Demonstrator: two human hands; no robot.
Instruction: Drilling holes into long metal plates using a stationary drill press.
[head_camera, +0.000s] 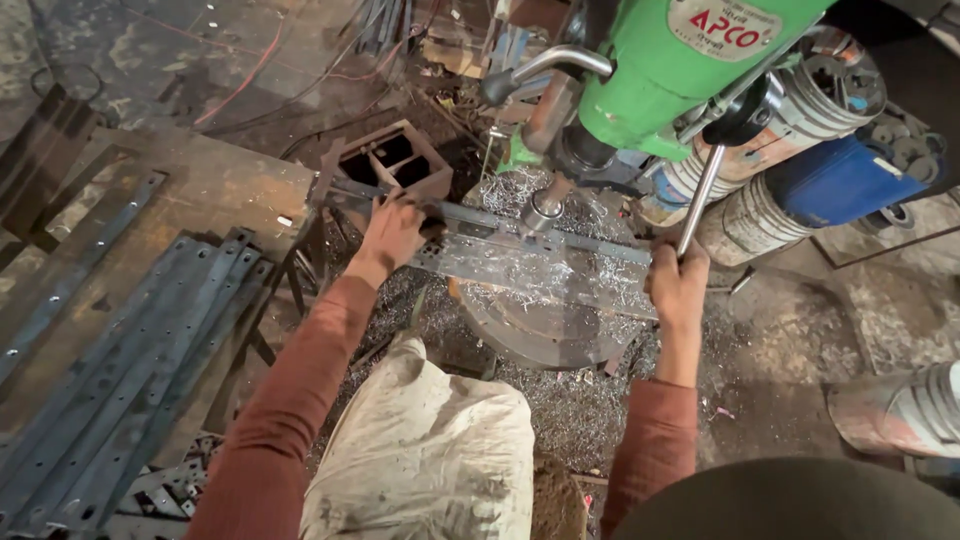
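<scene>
Stained cloth (420, 450) nearest, left hand (390, 235) fingers pressing flat steel bar (560, 235), right hand (678, 285) fingers clamped on feed lever (700, 190) (green drill (670, 70), red-lettered oval label (725, 25))

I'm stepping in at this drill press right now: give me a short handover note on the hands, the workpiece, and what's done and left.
Left hand presses the long flat grey steel strip onto the round drill table.
Right hand grips the shiny steel feed lever of the green drill press.
The drill bit stands at the strip, with metal shavings around it.
Drilled strips are stacked at the left.
Whether this hole is through can't be told.
</scene>
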